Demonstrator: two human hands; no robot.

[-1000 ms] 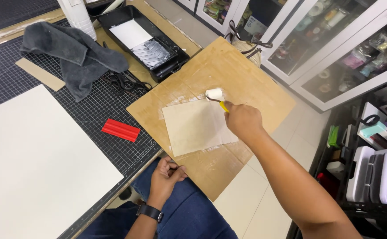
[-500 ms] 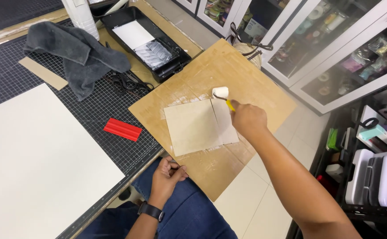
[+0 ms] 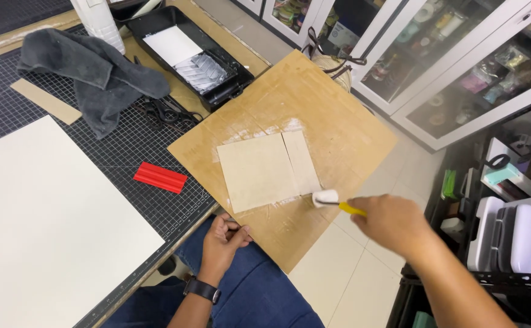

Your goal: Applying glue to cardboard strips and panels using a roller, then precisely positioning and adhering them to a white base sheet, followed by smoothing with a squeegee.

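The right hand (image 3: 392,223) is stretched forward with the arm reaching in from the lower right corner, forearm bare. Its fingers are curled in a closed grip, knuckles facing up and the back of the hand toward the camera. The left hand (image 3: 223,242) lies low near the body, resting on the lap, fingers loosely bent and spread. A dark watch sits on the left wrist.
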